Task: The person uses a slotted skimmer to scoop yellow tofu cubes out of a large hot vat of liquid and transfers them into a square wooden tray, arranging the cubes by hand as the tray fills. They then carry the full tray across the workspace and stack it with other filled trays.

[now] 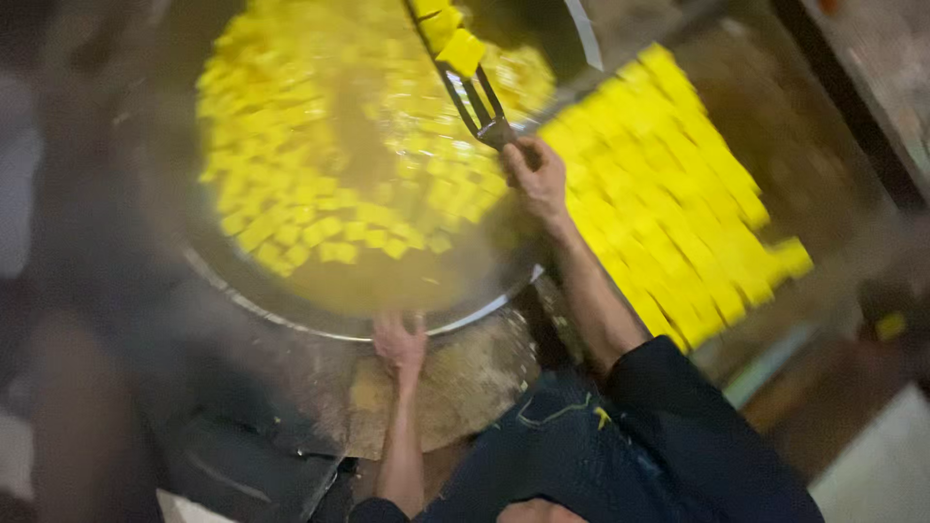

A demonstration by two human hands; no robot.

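I see a dim, smoky room. My right hand (536, 176) is closed around the handle of a metal slotted spatula (472, 89) carrying yellow cubes (455, 44) above a wide pan (339, 324) of frying cubes. My left hand (399, 344) rests spread at the pan's near rim. Beside the pan, a grimy surface (775, 136) holds rows of stacked yellow blocks (668, 194).

Just one view, head-mounted, looking steeply down and slightly forward from close above the pan (291, 308). Frame's tilted and motion-blurred, the wearer's own lap and arms filling the bottom edge.
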